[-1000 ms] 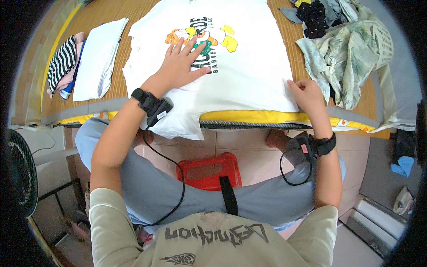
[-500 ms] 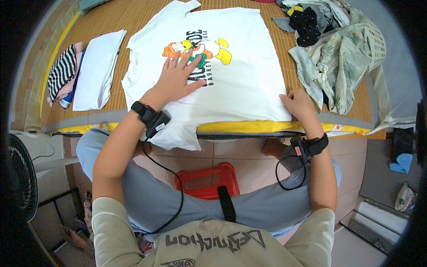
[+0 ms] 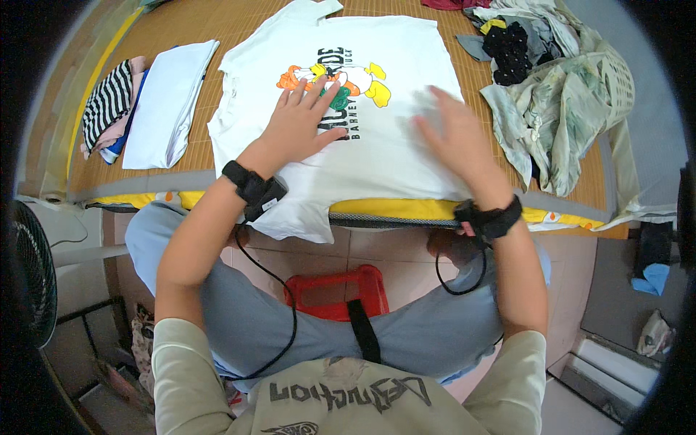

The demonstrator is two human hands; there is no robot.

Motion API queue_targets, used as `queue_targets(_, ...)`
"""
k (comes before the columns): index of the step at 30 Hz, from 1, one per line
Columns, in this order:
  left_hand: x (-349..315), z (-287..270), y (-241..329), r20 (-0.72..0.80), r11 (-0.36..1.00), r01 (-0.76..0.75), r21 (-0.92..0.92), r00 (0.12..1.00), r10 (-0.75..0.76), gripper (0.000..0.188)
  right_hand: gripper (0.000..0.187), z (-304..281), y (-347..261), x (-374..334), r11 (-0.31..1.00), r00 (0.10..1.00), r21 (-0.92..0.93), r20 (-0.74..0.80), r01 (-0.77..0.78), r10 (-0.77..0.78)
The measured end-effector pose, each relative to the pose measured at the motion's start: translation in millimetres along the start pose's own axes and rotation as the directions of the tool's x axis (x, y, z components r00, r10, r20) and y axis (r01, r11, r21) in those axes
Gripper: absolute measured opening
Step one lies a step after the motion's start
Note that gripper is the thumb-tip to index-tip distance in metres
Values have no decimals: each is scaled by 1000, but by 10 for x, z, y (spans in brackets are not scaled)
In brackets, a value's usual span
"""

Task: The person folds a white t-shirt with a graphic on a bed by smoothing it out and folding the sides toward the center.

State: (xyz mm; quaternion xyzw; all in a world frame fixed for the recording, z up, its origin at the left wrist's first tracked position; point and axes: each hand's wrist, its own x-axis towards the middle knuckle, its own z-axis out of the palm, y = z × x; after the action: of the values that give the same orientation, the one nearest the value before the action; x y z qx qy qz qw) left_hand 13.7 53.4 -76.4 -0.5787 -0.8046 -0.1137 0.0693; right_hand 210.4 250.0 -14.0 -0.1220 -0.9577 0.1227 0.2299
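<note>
From my remote feed, I see a white T-shirt (image 3: 391, 163) spread across a woven mat (image 3: 205, 116). The left hand (image 3: 296, 123) lies flat on the shirt, fingers splayed; the right hand (image 3: 460, 134), blurred and open, is over its right side, contact unclear. A folded white garment (image 3: 170, 105) lies to the shirt's left.

Spread centrally on the mat (image 3: 217, 30), T-shirt (image 3: 388, 156); to its left, folded garment (image 3: 170, 105), then garment stack (image 3: 109, 110); to its right, clothes (image 3: 544, 123) heaped at a basket (image 3: 620, 85); below the mat's near edge, stool (image 3: 375, 288); at far left, fan (image 3: 32, 275).
</note>
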Motion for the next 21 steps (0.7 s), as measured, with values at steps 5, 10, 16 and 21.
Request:
queue_targets(5,-95,-39,304,151,988,90,127,982,-109,75,58,630,-181,89,976,982,208,156,69,-102)
queue_targets(10,-385,-90,11,113,995,104,15,988,-105,74,59,651,406,-47,982,951,-181,288,-59,110)
queue_targets(16,-673,-197,-240,89,970,235,54,967,-239,78,65,333,840,-235,902,911,-357,234,-244,339)
queue_targets(21,-799,-120,-259,42,971,235,52,971,-237,79,62,351,295,0,971,991,-239,126,-16,48)
